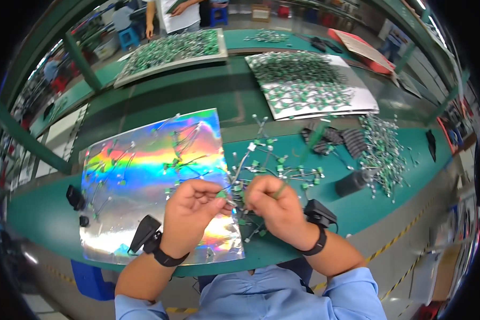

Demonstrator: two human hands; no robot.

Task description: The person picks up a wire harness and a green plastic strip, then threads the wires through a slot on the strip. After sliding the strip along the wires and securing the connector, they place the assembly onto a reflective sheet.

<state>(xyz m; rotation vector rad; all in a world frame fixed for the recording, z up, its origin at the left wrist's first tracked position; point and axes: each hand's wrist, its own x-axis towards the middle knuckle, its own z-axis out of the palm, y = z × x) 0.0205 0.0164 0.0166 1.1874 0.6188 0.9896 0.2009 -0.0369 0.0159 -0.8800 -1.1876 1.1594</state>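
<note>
Just right of a shiny silver sheet [144,205], my left hand [189,213] is closed in a pinch on a small green connector [222,194] with thin wires. Close beside it, my right hand [274,205] is closed around a thin green stick-like tool [307,152]. The tool slants up and away to the right, and its lower end is hidden by my fingers. Several loose wired green connectors [269,162] lie on the green table beyond my hands. More wired connectors [178,160] are scattered over the silver sheet.
A dark bottle [353,182], grey striped cloth [353,143] and a heap of small green-and-silver parts [384,157] lie on the right. Farther back are a white board [360,101] covered with green parts and a loaded tray [222,45]. A person [181,16] stands beyond.
</note>
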